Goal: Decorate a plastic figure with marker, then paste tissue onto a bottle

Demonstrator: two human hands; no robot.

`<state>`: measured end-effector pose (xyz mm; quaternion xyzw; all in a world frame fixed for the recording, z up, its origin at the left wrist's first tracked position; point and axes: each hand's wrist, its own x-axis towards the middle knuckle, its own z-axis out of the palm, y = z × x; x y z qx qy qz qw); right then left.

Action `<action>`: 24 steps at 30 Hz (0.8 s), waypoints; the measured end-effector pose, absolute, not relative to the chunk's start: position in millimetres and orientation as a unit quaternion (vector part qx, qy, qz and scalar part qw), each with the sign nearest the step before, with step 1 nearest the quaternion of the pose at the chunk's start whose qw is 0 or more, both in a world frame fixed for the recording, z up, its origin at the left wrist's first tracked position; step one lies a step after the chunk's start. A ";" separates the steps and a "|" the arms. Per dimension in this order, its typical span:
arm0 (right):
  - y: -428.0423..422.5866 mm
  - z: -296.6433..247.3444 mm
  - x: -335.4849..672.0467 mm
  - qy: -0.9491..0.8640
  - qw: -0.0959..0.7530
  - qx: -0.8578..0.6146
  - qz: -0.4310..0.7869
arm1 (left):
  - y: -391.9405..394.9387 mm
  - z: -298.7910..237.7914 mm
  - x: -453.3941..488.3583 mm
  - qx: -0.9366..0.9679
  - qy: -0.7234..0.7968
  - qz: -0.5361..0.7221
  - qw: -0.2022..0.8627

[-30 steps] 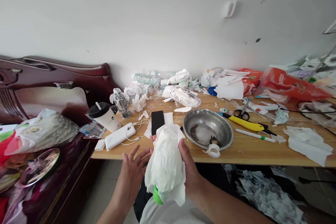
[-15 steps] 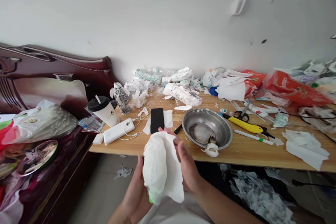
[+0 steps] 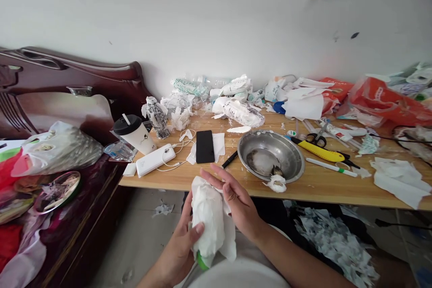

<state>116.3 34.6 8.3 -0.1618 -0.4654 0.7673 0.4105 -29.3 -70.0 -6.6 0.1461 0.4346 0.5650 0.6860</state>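
My left hand (image 3: 182, 240) is closed round a bottle-shaped form wrapped in white tissue (image 3: 207, 216), its thumb lying across the front. A bright green end (image 3: 201, 261), perhaps a cap, shows at the bottom of the form. What lies under the wrapping is hidden. My right hand (image 3: 238, 200) rests against the upper right side, fingers stretched out and slightly apart, touching the tissue. A loose tissue flap (image 3: 228, 238) hangs down on the right, below that hand. The wrapped form is held in front of the table edge, above my lap.
On the wooden table (image 3: 202, 175) are a metal bowl (image 3: 300, 168), a phone (image 3: 204, 146), a black pen (image 3: 230, 159), a white power bank (image 3: 155, 160), a lidded cup (image 3: 137, 135), a yellow cutter (image 3: 320, 150) and scissors (image 3: 316, 138). Wrapped bottles (image 3: 241, 112) lie at the back.
The tissue flap has been folded further over the form. My left thumb has come onto its front, and my right fingers have straightened over its top. The view has shifted slightly.
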 end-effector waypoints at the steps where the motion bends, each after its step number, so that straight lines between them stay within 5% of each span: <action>1: 32.8 8.6 118.4 -0.481 0.393 -0.136 0.772 | -70.7 -7.1 -30.6 0.164 0.423 0.553 0.699; 7: 23.3 -6.1 122.6 -0.440 0.479 -0.168 0.741 | -67.6 -7.8 -37.4 0.225 0.442 0.542 0.678; 12: 17.2 -14.7 130.5 -0.491 0.393 -0.291 0.722 | -56.5 -14.6 -33.1 0.267 0.481 0.570 0.610; 24: 1.7 -17.0 135.8 -0.575 0.405 -0.289 0.649 | -55.4 -24.4 -32.2 0.454 0.542 0.532 0.466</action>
